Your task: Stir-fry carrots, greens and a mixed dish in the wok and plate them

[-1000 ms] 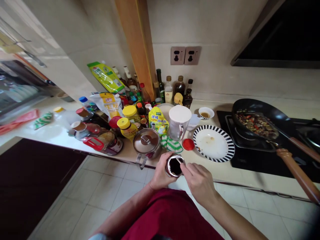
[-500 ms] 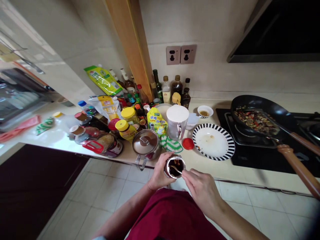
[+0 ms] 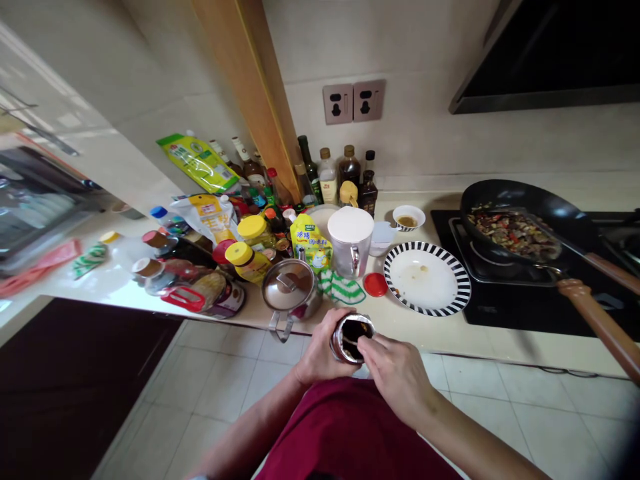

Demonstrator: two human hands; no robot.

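My left hand [image 3: 324, 350] is wrapped round an opened jar [image 3: 339, 348] with torn foil at its rim and dark sauce inside. I hold it in front of my body, just off the counter's edge, its mouth tilted up toward me. Pinched in my right hand [image 3: 395, 373] is a spoon [image 3: 352, 342]; its bowl end is down in the jar and mostly hidden. A red lid [image 3: 375, 285] lies on the counter beyond the jar. Beside it stands a plate with a black-and-white striped rim [image 3: 459, 257], with traces of liquid on it.
At right, a wok [image 3: 575, 207] of chopped food with a spatula [image 3: 565, 240] sits on the stove, its wooden handle [image 3: 595, 320] jutting over the edge. A lidded pot [image 3: 290, 287], a white-lidded pitcher [image 3: 351, 247], a small bowl [image 3: 409, 218] and several bottles crowd the counter.
My right hand has moved in over the jar's mouth, and the spoon has gone deeper into the jar. My left hand still grips the jar. The view has shifted slightly.
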